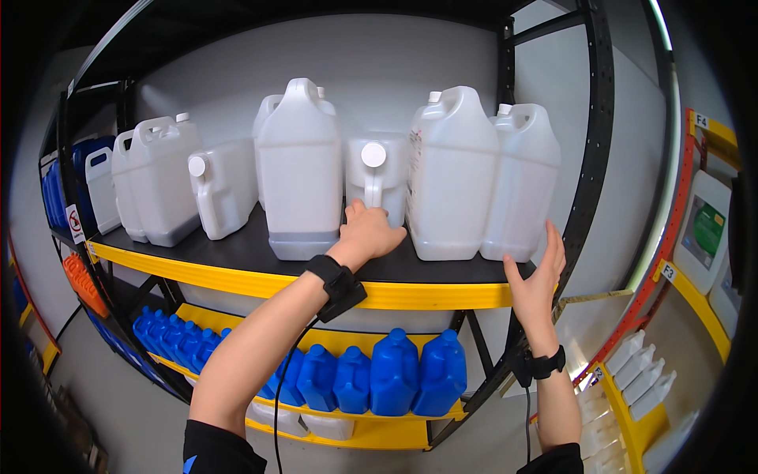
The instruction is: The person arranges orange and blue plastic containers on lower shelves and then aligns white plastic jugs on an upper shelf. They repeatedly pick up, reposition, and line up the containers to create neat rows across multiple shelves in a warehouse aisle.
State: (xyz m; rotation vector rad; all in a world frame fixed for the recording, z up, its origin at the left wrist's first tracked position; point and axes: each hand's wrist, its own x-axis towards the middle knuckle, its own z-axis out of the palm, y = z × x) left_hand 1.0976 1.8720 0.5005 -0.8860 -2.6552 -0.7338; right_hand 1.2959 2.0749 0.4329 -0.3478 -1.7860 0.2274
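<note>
My left hand [372,230] reaches over the black shelf to a white plastic jug [386,142] whose white cap and handle face me. Its fingers are at the lower part of that handle, thumb out to the right; whether they grip it is hidden. My right hand [538,284] is spread at the right end of the shelf, fingers beside the lower corner of a translucent white jug [524,183]. A larger white jug [453,189] stands against that one. Left of my left hand, another white jug [302,183] has dark liquid at its bottom.
More white jugs [163,178] stand farther left, one capped jug [228,183] turned handle forward. A yellow beam [414,294] edges the black shelf [237,255]. Blue jugs [394,370] line the shelf below. A black upright [598,118] bounds the right; another rack [687,290] holds containers.
</note>
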